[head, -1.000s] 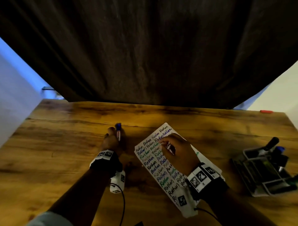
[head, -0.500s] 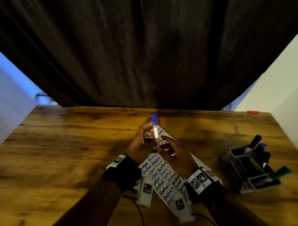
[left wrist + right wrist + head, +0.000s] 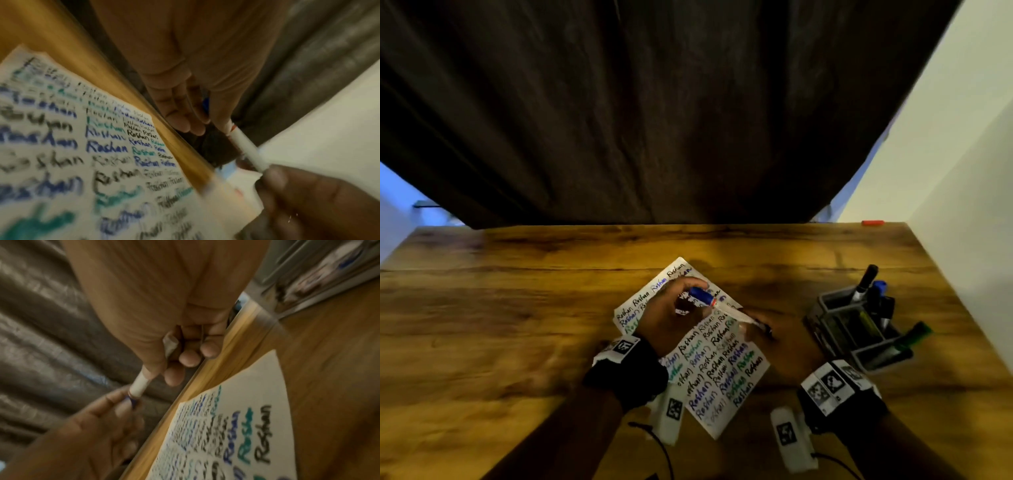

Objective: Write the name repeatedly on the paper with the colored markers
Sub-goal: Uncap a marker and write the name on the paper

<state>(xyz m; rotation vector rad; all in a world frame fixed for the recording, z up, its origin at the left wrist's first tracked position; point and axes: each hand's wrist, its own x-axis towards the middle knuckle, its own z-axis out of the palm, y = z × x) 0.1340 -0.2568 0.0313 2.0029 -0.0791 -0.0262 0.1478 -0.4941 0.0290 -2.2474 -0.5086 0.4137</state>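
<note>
A white marker (image 3: pixel 726 306) with a blue cap (image 3: pixel 702 295) hangs tilted above the paper (image 3: pixel 722 370), held between both hands. My left hand (image 3: pixel 671 311) pinches the blue cap end. Around the white barrel's other end my right hand (image 3: pixel 777 342) curls its fingers. The left wrist view shows the barrel (image 3: pixel 246 146) running from my left hand's fingers (image 3: pixel 185 116) to the right hand (image 3: pixel 308 203). From the right wrist view, the right hand (image 3: pixel 180 356) grips the barrel (image 3: pixel 139 386) and left fingertips (image 3: pixel 121 408) hold the cap. The paper is covered with the name in black, blue and green.
A grey marker holder (image 3: pixel 835 305) with black, blue and green markers stands to the right of the paper on the wooden table (image 3: pixel 517 308). A small red object (image 3: pixel 872 223) lies at the far right edge. A dark curtain hangs behind; a white wall runs along the right.
The left hand came from the table's left to meet the right hand over the paper. The marker, upright half a second ago, now lies tilted sideways and lower, and both hands have shifted right.
</note>
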